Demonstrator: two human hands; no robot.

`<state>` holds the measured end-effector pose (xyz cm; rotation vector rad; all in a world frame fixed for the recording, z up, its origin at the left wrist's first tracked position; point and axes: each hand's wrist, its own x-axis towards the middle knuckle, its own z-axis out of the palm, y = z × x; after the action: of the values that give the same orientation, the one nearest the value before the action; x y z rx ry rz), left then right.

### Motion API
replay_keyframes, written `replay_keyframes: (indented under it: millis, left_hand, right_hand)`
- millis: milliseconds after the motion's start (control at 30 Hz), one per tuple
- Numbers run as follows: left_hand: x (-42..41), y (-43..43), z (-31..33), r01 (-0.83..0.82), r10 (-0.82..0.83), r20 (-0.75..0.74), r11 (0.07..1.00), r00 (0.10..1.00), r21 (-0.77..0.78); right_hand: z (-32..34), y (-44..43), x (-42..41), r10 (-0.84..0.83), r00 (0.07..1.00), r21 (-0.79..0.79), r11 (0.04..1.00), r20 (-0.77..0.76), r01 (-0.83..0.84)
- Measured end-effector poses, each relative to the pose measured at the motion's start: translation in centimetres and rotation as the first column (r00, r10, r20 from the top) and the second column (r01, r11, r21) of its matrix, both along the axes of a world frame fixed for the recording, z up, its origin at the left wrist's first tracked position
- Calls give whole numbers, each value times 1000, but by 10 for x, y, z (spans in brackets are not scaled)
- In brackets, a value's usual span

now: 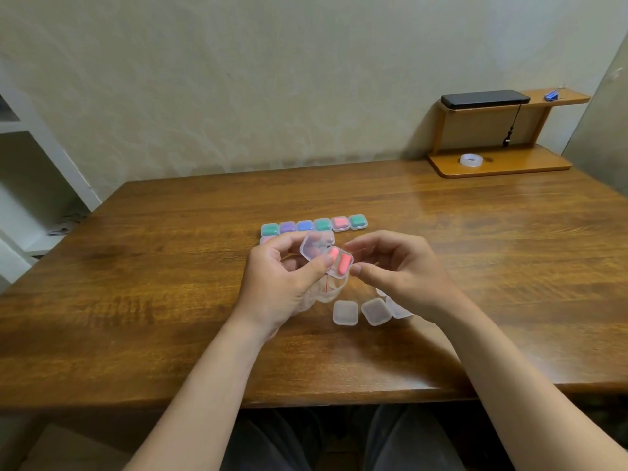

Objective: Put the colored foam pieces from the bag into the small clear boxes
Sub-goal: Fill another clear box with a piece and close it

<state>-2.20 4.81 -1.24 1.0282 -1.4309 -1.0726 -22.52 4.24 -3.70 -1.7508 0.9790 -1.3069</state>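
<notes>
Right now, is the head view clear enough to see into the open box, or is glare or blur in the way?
Head view: soft overall, yet the two pink foam pieces show plainly in the open box that the left hand holds; a pale sheen lies on the table to the right, away from the box; wide-angle bowing bends the table edges.

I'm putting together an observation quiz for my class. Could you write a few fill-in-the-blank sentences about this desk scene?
1. The left hand holds an open clear box containing ____ foam pieces.
2. The rightmost box of the far row holds ____ foam.
3. The roll of tape lies on the ____ board of the wooden shelf.
Missing words: pink; green; bottom.
</notes>
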Motion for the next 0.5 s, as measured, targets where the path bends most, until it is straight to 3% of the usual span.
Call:
replay_keyframes:
  millis: [167,500]
  left_hand:
    - [2,0,0,15,-15,-4,999,1000,-51]
    - [-3,2,-10,-124,117,-60,983,991,-134]
  right_hand:
    - [1,-1,1,-7,1000,-1,1000,13,7]
    - [1,-2,7,-33,998,-56,998,53,36]
